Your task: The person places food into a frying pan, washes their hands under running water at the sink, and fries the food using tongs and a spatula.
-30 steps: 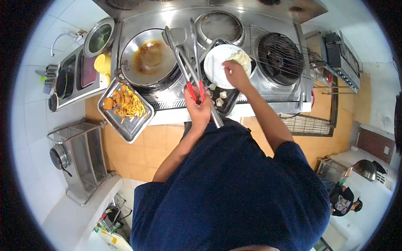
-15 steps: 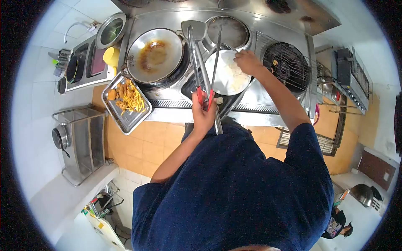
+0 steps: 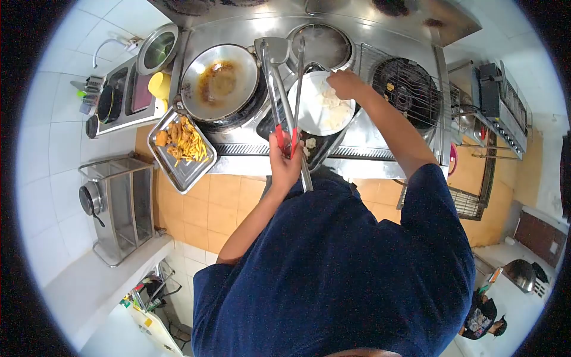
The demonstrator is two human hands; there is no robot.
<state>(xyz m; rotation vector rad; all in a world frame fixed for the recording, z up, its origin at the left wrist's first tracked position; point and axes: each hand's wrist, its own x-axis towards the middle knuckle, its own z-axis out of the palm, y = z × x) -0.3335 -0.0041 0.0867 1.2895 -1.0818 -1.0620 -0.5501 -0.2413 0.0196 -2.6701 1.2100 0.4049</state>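
My left hand [image 3: 285, 163] is closed around the red grips of metal tongs [image 3: 279, 128], whose arms are spread and point away from me. A metal spatula [image 3: 273, 50] lies beneath the tongs, its long handle running back past my left hand. Closed fingers of my right hand [image 3: 345, 84] are at the upper right rim of a white plate [image 3: 306, 110]; whether they pinch food or the rim is hidden. Pale, flat food pieces [image 3: 336, 110] lie on the plate. Under the plate is a dark tray [image 3: 321, 146] with a few pale crumbs.
A wok [image 3: 220, 80] with brown oil sits on the left burner. A metal tray [image 3: 181, 172] of fried food stands beside it. A round pot [image 3: 324, 47] is behind the plate, and a wire rack [image 3: 407, 89] covers the right burner. A person [image 3: 480, 318] is at far lower right.
The tongs have shifted slightly left with my left hand. My right hand has moved a little left along the plate's upper edge. The view has shifted slightly.
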